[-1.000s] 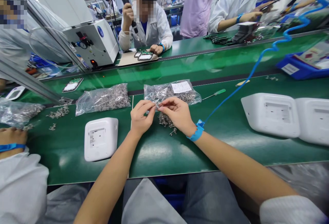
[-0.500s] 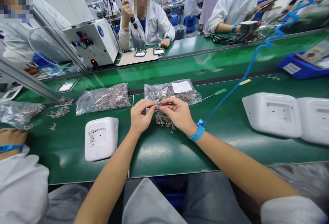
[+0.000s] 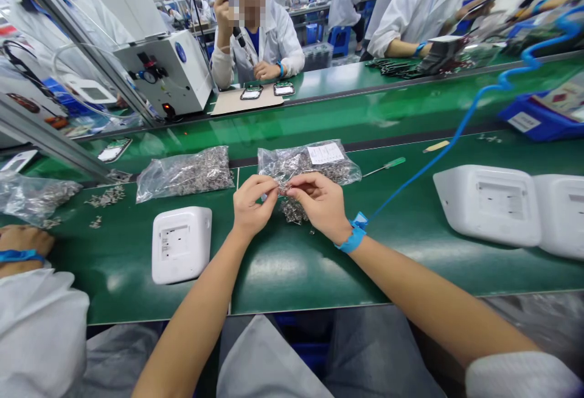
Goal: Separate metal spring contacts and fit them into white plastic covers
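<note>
My left hand (image 3: 250,203) and my right hand (image 3: 319,203) meet fingertip to fingertip above a small heap of metal clips (image 3: 292,210) on the green belt (image 3: 296,264). Both pinch a small metal part between thumb and fingers. A blue wrist strap (image 3: 352,237) with a coiled blue cord (image 3: 456,124) is on my right wrist. Just behind my hands lies a clear bag of metal parts with a white label (image 3: 310,164). A white plastic housing (image 3: 181,244) sits to the left of my left hand.
A second bag of parts (image 3: 185,173) lies at left, a green-handled screwdriver (image 3: 385,167) at right. Two white housings (image 3: 490,203) stand at the right. A co-worker's hand (image 3: 22,243) rests at far left. Across the belt a person works with a hanging screwdriver; a white machine (image 3: 166,72) stands beside.
My hands stay pinched together over the heap with only small finger movements. The person opposite has drawn a hand back from the boards.
</note>
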Demonstrator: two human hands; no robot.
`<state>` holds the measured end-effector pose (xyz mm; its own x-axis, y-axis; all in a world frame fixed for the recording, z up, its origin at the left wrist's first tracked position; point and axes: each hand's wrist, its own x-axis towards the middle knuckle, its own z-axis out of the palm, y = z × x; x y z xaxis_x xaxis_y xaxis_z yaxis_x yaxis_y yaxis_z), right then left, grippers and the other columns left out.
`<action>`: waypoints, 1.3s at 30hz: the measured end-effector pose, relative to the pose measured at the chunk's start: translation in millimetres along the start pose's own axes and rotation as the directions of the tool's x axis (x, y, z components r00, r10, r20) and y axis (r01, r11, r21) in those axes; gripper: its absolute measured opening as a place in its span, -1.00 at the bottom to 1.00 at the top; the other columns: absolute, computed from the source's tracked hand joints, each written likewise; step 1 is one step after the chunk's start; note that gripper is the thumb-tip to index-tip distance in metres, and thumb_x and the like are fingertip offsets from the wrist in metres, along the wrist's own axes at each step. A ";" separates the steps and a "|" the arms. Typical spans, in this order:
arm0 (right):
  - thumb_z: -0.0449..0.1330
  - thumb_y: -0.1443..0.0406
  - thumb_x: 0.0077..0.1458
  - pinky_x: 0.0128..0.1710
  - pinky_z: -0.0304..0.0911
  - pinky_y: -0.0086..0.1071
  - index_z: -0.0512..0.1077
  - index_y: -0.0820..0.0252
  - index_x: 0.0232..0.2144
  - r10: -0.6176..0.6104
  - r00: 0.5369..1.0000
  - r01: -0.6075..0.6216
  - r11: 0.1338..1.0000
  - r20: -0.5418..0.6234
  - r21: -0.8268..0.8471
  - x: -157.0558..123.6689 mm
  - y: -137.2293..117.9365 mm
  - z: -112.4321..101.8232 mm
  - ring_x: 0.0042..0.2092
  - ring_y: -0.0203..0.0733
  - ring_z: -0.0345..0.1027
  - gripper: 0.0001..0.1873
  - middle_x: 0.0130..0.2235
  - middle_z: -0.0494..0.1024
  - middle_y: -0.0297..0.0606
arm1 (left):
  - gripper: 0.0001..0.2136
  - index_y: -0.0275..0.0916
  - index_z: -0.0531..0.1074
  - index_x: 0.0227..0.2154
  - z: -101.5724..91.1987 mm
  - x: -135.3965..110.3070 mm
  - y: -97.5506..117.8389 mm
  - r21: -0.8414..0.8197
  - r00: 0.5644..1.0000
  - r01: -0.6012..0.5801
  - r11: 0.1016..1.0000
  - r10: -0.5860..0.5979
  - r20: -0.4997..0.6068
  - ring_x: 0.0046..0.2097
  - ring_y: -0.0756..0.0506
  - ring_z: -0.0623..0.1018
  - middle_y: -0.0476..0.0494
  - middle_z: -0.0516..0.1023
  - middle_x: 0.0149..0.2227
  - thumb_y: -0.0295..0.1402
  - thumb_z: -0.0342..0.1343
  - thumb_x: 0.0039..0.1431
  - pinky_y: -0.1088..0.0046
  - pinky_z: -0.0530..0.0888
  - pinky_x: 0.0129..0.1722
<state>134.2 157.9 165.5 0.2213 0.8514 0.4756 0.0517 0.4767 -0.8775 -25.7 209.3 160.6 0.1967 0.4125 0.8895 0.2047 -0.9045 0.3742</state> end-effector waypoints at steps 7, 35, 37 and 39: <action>0.34 0.35 0.14 -0.19 0.52 -0.28 0.54 0.11 -0.30 -0.203 0.979 0.202 0.971 0.005 -0.128 -3.7 -1.0 0.0 -0.20 -0.20 0.55 -0.94 -0.26 0.64 -0.29 | -0.87 -0.24 0.55 -0.30 0.1 1.0 3.8 -0.012 0.999 -0.046 0.999 0.046 0.009 -0.25 0.01 0.59 -0.09 0.59 -0.29 -0.59 0.19 0.19 0.50 0.54 -0.23; 0.31 0.40 0.18 -0.20 0.42 -0.24 0.45 0.09 -0.16 -0.322 0.943 0.332 0.922 0.084 -0.201 -7.8 -8.8 -0.2 -0.21 -0.23 0.41 -0.80 -0.23 0.50 -0.29 | -0.75 -0.22 0.54 -0.19 1.9 2.0 14.7 0.098 0.985 -0.134 0.986 0.143 -0.096 -0.25 0.02 0.59 -0.06 0.59 -0.25 -0.65 0.24 0.12 0.49 0.55 -0.28; 0.30 0.42 0.18 -0.20 0.42 -0.23 0.45 0.08 -0.15 -0.341 0.936 0.353 0.915 0.090 -0.195 -7.1 -8.8 -0.1 -0.20 -0.21 0.41 -0.79 -0.22 0.49 -0.28 | -0.76 -0.21 0.53 -0.19 2.1 1.9 14.5 0.111 0.984 -0.132 0.985 0.143 -0.103 -0.25 0.02 0.59 -0.05 0.59 -0.25 -0.63 0.24 0.14 0.50 0.55 -0.28; 0.28 0.42 0.18 -0.20 0.42 -0.23 0.46 0.08 -0.15 -0.344 0.934 0.356 0.912 0.093 -0.201 -6.5 -9.4 0.2 -0.19 -0.19 0.41 -0.79 -0.21 0.49 -0.27 | -0.77 -0.20 0.53 -0.19 2.3 2.0 14.2 0.119 0.983 -0.132 0.984 0.145 -0.110 -0.25 0.02 0.59 -0.05 0.59 -0.25 -0.62 0.24 0.15 0.50 0.55 -0.28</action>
<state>132.1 147.9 170.6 0.0988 0.6514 0.7522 0.3217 0.6945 -0.6436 -20.2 197.5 167.1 0.1172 0.2621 0.9579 0.2892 -0.9318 0.2195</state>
